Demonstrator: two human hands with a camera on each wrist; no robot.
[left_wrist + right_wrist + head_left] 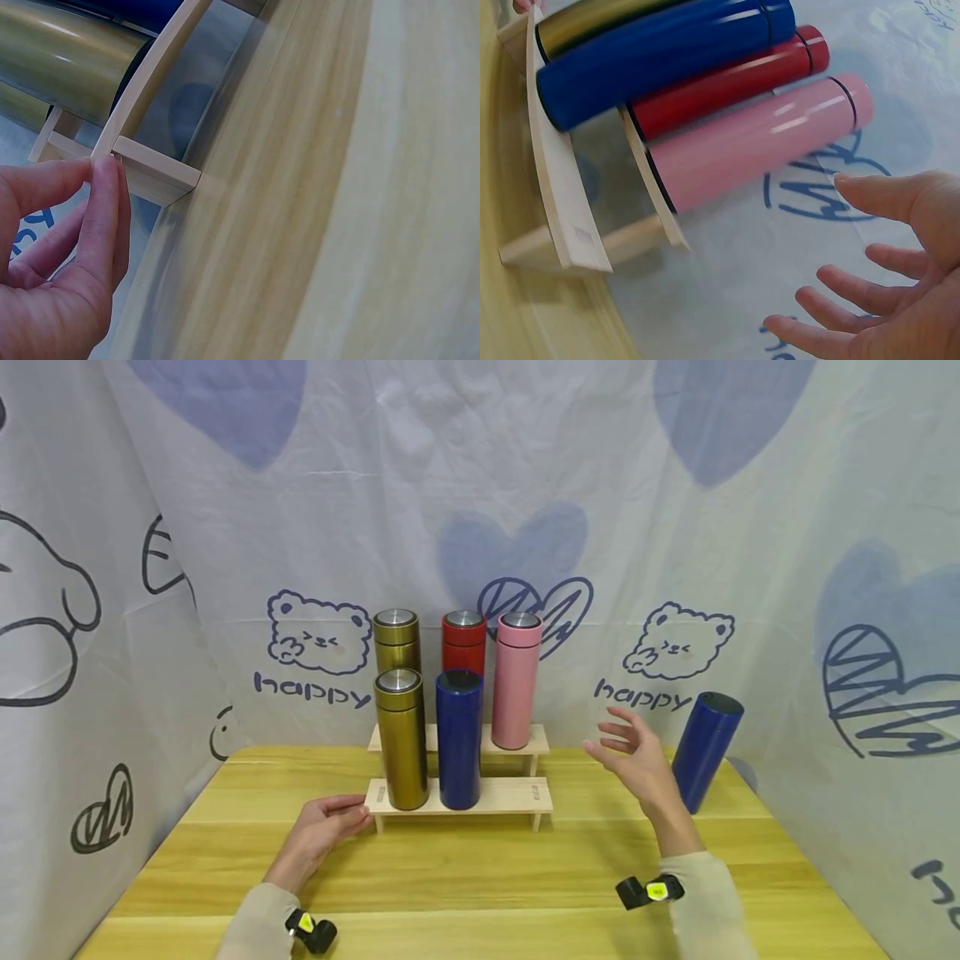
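Note:
A two-tier wooden rack point(510, 797) stands mid-table. Its front shelf carries a gold flask point(402, 743) and a blue flask point(459, 743). On the back shelf stand another gold flask point(397, 639), a red flask point(463, 643) and a pink flask point(516, 685). My left hand point(330, 822) lies on the table and pinches the left end of the front shelf point(154, 169) between thumb and fingertips point(105, 187). My right hand point(633, 760) hovers with fingers spread, holding nothing, between the rack and a second blue flask point(705, 752) at the right. The right wrist view shows that hand point(885, 300) near the pink flask point(757, 142).
The wooden table point(480, 877) is enclosed by a white printed curtain point(225, 527) at the back and on both sides. The second blue flask stands close to the right curtain wall. The front shelf's right end point(536, 793) carries nothing.

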